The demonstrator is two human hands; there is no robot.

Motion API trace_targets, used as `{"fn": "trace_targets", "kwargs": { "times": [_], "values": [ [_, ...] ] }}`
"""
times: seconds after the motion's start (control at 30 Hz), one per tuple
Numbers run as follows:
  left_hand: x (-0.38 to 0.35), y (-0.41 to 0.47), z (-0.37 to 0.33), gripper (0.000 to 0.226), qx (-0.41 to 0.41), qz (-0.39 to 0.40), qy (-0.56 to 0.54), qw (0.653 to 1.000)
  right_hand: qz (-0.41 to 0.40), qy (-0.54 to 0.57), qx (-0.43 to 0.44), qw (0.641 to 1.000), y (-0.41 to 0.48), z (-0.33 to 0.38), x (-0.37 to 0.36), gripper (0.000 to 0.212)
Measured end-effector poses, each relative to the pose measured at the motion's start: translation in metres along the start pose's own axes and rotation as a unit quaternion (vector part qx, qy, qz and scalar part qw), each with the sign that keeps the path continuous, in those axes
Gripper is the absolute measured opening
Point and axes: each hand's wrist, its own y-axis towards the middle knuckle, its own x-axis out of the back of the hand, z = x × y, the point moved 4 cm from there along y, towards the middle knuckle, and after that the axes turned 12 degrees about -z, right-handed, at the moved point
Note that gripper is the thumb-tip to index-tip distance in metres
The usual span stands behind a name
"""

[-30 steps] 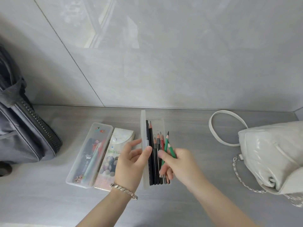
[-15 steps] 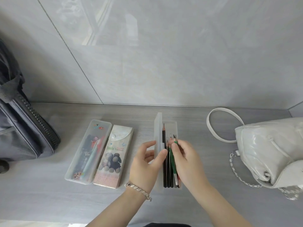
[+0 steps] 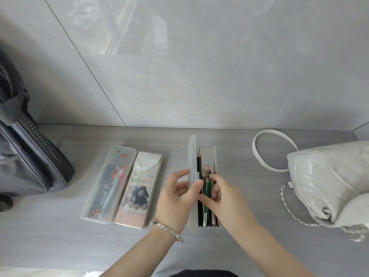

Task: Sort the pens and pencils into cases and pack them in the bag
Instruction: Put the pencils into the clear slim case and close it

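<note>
Pencils (image 3: 206,214) being settled into open case (image 3: 210,154) by right hand (image 3: 227,204), fingers curled around them; lid (image 3: 192,152) being pinched upright by left hand (image 3: 175,198), for clear access.

- The wall (image 3: 229,80) was glossy grey tile, with 1 slanting grout line (image 3: 83,60) on its left side.
- A pale window reflection (image 3: 135,33) shone in it.
- A grey wood-grain surface (image 3: 60,236) met the wall at a straight seam.
</note>
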Motion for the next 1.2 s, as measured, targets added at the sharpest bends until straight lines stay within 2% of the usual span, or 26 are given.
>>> {"fn": "trace_targets", "kwargs": {
  "times": [0.1,0.23,0.27,0.33,0.37,0.4,0.43,0.47,0.5,0.53,0.63,0.67,0.73,0.8,0.93,1.03,1.13,1.2],
  "values": [
    [0.005,0.004,-0.001,0.022,0.012,-0.009,-0.018,1.000,-0.049,0.021,0.025,0.998,0.000,-0.003,0.006,0.055],
    [0.010,0.007,-0.004,0.018,0.018,-0.015,-0.036,0.999,-0.074,0.071,0.060,0.993,0.000,-0.007,0.003,0.055],
    [0.011,0.008,-0.004,0.017,0.015,-0.018,-0.037,0.999,-0.084,0.101,0.042,0.990,0.000,-0.011,0.002,0.056],
    [0.012,0.010,-0.004,0.018,0.014,-0.020,-0.034,0.999,-0.073,0.198,-0.073,0.975,0.003,-0.014,0.000,0.043],
    [0.013,0.010,-0.003,0.021,0.013,-0.015,-0.031,0.999,-0.025,0.280,-0.157,0.947,0.004,-0.014,-0.003,0.029],
    [0.013,0.010,-0.003,0.023,0.011,-0.009,-0.024,1.000,0.040,0.376,-0.237,0.895,0.004,-0.013,-0.009,0.027],
    [0.013,0.010,-0.003,0.024,0.006,-0.006,-0.006,1.000,0.096,0.456,-0.294,0.834,0.002,-0.012,-0.017,0.038],
    [0.015,0.011,-0.002,0.025,-0.006,-0.006,0.033,0.999,0.134,0.501,-0.327,0.790,0.000,-0.007,-0.022,0.046],
    [0.017,0.013,-0.002,0.029,-0.028,-0.010,0.099,0.995,0.155,0.505,-0.334,0.780,-0.002,-0.002,-0.027,0.048],
    [0.019,0.014,-0.001,0.036,-0.054,-0.010,0.182,0.982,0.173,0.487,-0.324,0.793,-0.006,0.005,-0.032,0.045],
    [0.025,0.014,0.006,0.068,-0.100,0.016,0.386,0.917,0.168,0.370,-0.259,0.876,-0.014,0.019,-0.052,0.032],
    [0.027,0.012,0.008,0.073,-0.111,0.020,0.423,0.899,0.154,0.342,-0.247,0.893,-0.015,0.021,-0.057,0.031],
    [0.032,0.010,0.015,0.081,-0.130,0.014,0.480,0.868,0.138,0.318,-0.245,0.905,-0.016,0.021,-0.067,0.034],
    [0.036,0.009,0.025,0.086,-0.126,0.012,0.503,0.855,0.145,0.297,-0.244,0.911,-0.018,0.018,-0.076,0.035],
    [0.042,0.008,0.037,0.085,-0.112,-0.006,0.505,0.856,0.171,0.229,-0.219,0.933,-0.020,0.017,-0.087,0.036],
    [0.042,0.010,0.040,0.085,-0.112,-0.009,0.512,0.852,0.185,0.222,-0.212,0.934,-0.018,0.012,-0.090,0.038],
    [0.029,0.013,0.041,0.077,-0.130,0.014,0.556,0.821,0.214,0.161,-0.178,0.947,-0.012,0.003,-0.084,0.041],
    [0.013,0.019,0.044,0.073,-0.146,0.041,0.588,0.795,0.198,0.120,-0.168,0.958,-0.003,-0.009,-0.075,0.038]
  ]
}}
